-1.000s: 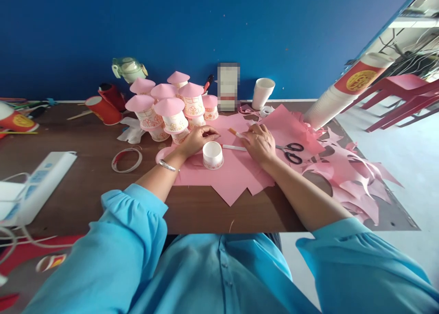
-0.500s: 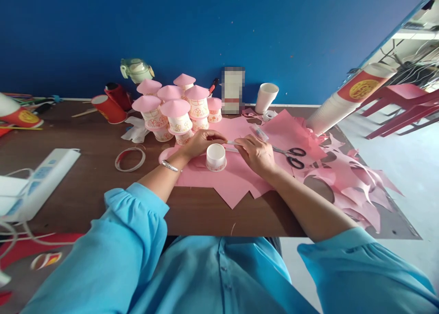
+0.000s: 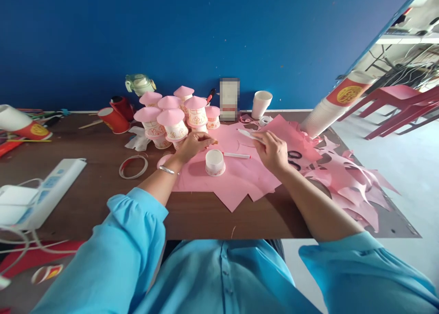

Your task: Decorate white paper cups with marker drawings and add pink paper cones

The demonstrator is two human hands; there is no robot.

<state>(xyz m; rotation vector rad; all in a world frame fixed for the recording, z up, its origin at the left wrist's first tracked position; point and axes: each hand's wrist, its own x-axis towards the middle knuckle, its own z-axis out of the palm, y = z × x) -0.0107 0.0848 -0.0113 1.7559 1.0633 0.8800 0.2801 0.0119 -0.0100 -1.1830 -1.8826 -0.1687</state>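
My right hand [image 3: 273, 151] is closed round a white marker [image 3: 251, 136], its tip pointing left. The fingers of my left hand [image 3: 194, 147] are pinched on a small orange cap [image 3: 215, 142], near the pink-roofed cups. Between my hands a short white cup [image 3: 215, 162] with a red pattern round its lower edge rests on pink paper [image 3: 236, 179]. Another white marker [image 3: 237, 155] with a red end lies just right of the cup. Several patterned cups with pink cone roofs [image 3: 171, 117] stand behind my left hand.
Scissors [image 3: 295, 159] lie partly behind my right wrist, beside pink scraps [image 3: 346, 176]. A tape roll [image 3: 133, 167] and a power strip [image 3: 56, 186] are at left. White cups [image 3: 262, 104], a phone-like object [image 3: 229, 100] and a stack of cups [image 3: 325, 108] stand further back.
My hands have moved apart, the right one rightward with the marker now tilted and uncovered at its tip. The cap shows in my left fingers. The view has shifted slightly.
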